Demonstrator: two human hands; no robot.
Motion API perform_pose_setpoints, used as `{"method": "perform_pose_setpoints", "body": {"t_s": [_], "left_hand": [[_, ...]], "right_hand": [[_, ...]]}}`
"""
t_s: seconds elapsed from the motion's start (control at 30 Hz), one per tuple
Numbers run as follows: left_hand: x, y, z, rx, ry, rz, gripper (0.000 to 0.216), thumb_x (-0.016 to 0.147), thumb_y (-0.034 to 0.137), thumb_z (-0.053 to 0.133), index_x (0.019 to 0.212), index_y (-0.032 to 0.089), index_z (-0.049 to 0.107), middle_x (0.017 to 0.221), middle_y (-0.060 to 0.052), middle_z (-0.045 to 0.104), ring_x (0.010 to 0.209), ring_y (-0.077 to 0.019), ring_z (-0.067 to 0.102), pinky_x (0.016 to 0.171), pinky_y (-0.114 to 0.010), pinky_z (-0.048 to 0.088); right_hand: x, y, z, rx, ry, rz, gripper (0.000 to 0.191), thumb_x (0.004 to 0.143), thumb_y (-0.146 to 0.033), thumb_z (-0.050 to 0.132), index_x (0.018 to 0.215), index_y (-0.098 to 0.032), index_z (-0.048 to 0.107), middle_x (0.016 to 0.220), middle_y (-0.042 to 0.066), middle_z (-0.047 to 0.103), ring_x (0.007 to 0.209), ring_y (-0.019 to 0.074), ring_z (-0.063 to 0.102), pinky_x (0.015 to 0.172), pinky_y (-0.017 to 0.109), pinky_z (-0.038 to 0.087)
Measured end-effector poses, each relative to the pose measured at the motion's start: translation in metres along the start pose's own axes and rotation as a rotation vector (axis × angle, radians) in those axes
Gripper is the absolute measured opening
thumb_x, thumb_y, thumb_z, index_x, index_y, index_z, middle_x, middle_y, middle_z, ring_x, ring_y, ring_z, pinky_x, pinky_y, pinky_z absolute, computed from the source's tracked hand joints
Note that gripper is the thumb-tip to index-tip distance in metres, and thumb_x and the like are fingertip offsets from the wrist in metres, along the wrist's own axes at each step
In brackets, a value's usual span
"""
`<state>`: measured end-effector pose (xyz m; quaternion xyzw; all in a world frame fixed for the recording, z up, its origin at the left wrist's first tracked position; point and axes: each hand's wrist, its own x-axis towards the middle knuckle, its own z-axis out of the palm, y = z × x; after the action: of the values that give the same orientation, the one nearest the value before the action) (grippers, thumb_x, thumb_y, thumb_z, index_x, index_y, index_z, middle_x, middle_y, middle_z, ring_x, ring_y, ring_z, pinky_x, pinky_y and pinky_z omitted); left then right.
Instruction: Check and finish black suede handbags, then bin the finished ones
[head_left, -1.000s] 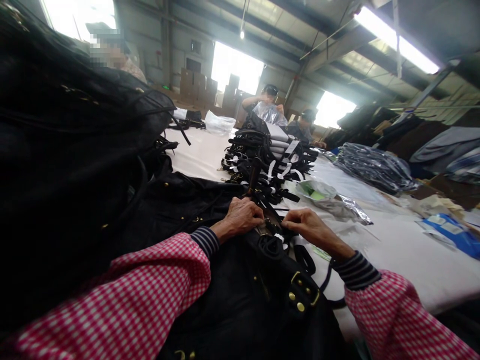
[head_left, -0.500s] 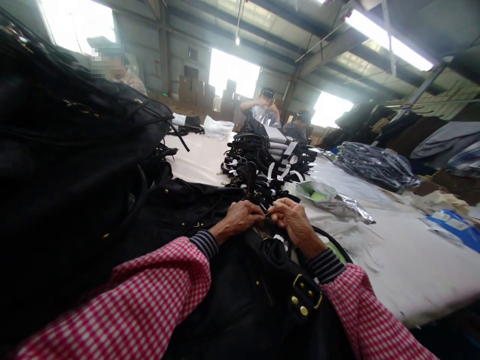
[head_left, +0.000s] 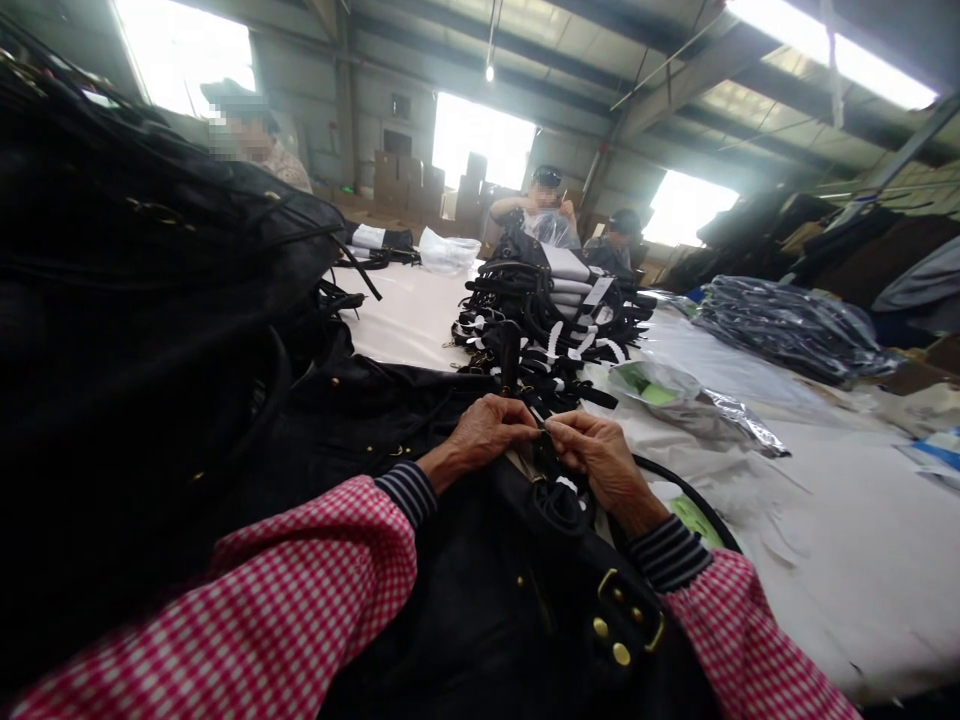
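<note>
Black bag (head_left: pixel 480 600): laid flat on the white table (head_left: pixel 825 540), nearest the wearer; taken as landmark.
Strap (head_left: pixel 541 445): a thin dark strap at the bag's far edge, pinched between both hands.
Left hand (head_left: pixel 484 432): fingers closed on the strap.
Right hand (head_left: pixel 596 455): fingertips pinched shut on it, touching the left's.
Advice: strap should be kept taut and untwisted, the grip kept close.
Strap pile (head_left: pixel 544 320): beyond the bag.

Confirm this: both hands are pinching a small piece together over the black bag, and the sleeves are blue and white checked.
Not quite. The head view shows the left hand and right hand meeting over the black bag, but the checked sleeves are red and white, not blue and white. What the fingers pinch is too small to identify.
</note>
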<state>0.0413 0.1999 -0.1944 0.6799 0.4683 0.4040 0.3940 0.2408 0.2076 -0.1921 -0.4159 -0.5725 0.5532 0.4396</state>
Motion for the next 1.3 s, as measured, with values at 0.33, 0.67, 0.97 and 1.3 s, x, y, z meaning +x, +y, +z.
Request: {"method": "perform_pose_setpoints", "body": {"t_s": [0.33,0.67,0.97,1.3], "left_hand": [[0.0018,-0.0020,0.0021,-0.364,-0.020,-0.003,0.021,0.076,0.031,0.075,0.079,0.010,0.072,0.065,-0.002,0.068,0.060,-0.0123,0.062,0.065,-0.024,0.050],[0.0028,-0.0093,0.0066,-0.202,0.031,0.032,0.020,0.079,0.035,0.072,0.079,0.015,0.072,0.070,-0.002,0.071,0.064,-0.0136,0.065,0.064,-0.023,0.049],[0.0037,-0.0091,0.0083,-0.163,0.072,0.032,0.020,0.079,0.036,0.070,0.079,0.016,0.072,0.069,-0.002,0.071,0.064,-0.0144,0.066,0.063,-0.023,0.048],[0.0028,-0.0077,0.0086,-0.114,0.104,0.026,0.023,0.081,0.039,0.071,0.081,0.017,0.073,0.069,-0.001,0.072,0.065,-0.0142,0.066,0.066,-0.023,0.050]], "right_hand": [[0.0004,-0.0012,0.0013,0.018,0.016,-0.038,0.037,0.072,-0.049,0.083,0.086,-0.015,0.078,0.069,0.002,0.063,0.044,0.0054,0.043,0.036,0.018,0.023],[0.0011,-0.0001,0.0048,-0.010,-0.016,0.005,0.035,0.073,-0.047,0.083,0.080,-0.013,0.076,0.067,0.004,0.065,0.042,0.0054,0.045,0.035,0.016,0.021],[0.0031,0.0026,0.0062,-0.005,-0.010,-0.015,0.036,0.072,-0.047,0.082,0.081,-0.012,0.076,0.067,0.004,0.067,0.041,0.0052,0.046,0.034,0.016,0.022],[0.0028,0.0021,0.0081,0.000,0.010,-0.014,0.037,0.071,-0.048,0.083,0.080,-0.012,0.076,0.066,0.003,0.066,0.040,0.0047,0.046,0.034,0.015,0.021]]}}
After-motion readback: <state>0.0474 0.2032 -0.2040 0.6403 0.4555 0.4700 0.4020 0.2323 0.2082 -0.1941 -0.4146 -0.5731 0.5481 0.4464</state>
